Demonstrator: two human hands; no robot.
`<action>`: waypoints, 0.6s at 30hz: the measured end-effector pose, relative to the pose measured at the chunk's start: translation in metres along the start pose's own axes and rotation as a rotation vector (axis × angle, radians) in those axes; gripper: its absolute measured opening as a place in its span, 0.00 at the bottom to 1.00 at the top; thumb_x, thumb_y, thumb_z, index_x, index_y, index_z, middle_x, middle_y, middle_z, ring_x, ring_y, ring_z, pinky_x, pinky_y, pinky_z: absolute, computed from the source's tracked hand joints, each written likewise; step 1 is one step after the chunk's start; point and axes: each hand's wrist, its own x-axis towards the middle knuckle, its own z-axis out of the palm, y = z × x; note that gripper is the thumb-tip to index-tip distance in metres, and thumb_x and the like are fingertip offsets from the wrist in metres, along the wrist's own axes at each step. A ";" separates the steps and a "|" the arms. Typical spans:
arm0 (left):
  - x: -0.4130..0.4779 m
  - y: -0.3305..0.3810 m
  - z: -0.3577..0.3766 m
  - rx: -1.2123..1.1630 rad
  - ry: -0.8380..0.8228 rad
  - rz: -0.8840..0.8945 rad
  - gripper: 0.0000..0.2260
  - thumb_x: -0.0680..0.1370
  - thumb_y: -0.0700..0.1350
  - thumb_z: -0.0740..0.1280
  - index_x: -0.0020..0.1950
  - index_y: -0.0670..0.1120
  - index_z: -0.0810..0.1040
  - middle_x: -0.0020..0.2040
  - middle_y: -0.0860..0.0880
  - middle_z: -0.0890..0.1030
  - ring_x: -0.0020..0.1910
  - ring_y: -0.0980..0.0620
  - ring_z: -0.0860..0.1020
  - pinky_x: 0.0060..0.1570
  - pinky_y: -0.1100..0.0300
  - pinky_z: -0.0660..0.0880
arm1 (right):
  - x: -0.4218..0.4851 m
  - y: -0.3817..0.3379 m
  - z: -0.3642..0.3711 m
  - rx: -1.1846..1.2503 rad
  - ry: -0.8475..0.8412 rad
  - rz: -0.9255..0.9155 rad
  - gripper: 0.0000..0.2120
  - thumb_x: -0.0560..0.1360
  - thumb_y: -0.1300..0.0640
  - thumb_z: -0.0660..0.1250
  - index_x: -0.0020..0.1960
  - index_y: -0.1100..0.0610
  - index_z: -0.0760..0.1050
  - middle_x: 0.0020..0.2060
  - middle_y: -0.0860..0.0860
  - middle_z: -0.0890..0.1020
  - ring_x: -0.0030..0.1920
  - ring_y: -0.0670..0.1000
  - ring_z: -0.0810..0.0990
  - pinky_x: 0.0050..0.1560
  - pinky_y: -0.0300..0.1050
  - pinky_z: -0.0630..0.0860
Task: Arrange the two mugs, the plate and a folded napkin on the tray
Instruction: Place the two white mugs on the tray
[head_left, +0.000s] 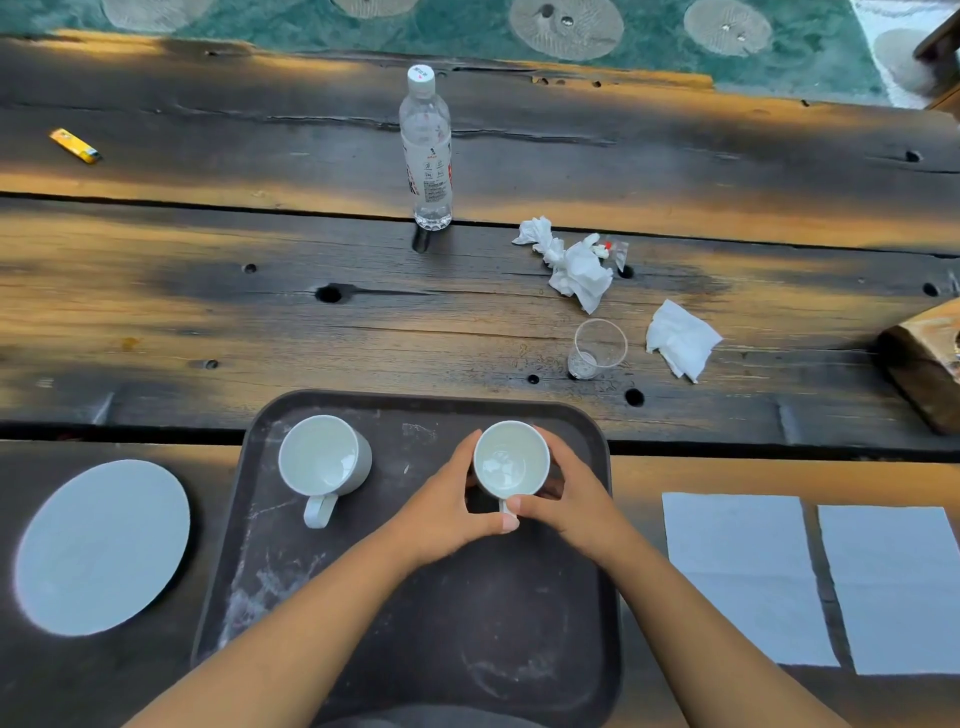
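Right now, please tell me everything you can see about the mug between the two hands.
The held mug is white, glossy, seemingly ceramic, and looks empty. It stands upright on the far right part of the dark tray, its handle pointing toward the person. The left hand and right hand cup its sides, thumbs meeting at the handle. A second mug stands apart on its left.

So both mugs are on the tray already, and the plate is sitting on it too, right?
Not quite. The head view shows both mugs on the tray, one standing free, one between the hands, but the plate is still on the table, left of the tray.
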 end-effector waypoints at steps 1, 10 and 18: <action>0.000 -0.001 0.000 -0.001 0.000 -0.001 0.39 0.69 0.53 0.78 0.70 0.74 0.58 0.65 0.72 0.71 0.64 0.72 0.70 0.61 0.66 0.69 | 0.000 0.000 0.000 0.003 -0.001 0.001 0.39 0.68 0.62 0.79 0.72 0.42 0.68 0.65 0.40 0.78 0.65 0.43 0.78 0.66 0.45 0.76; 0.002 -0.003 0.000 0.014 -0.016 -0.017 0.40 0.69 0.54 0.78 0.71 0.73 0.57 0.66 0.71 0.71 0.66 0.70 0.71 0.67 0.58 0.70 | -0.003 -0.001 0.001 0.003 0.010 0.015 0.40 0.68 0.62 0.79 0.74 0.42 0.67 0.66 0.40 0.77 0.66 0.44 0.78 0.68 0.48 0.75; 0.004 -0.005 0.001 0.001 -0.013 -0.018 0.41 0.69 0.54 0.79 0.72 0.73 0.58 0.66 0.70 0.72 0.66 0.69 0.71 0.67 0.57 0.71 | 0.000 -0.003 -0.001 -0.012 0.001 0.007 0.39 0.69 0.61 0.79 0.73 0.42 0.67 0.65 0.39 0.78 0.65 0.41 0.78 0.65 0.44 0.76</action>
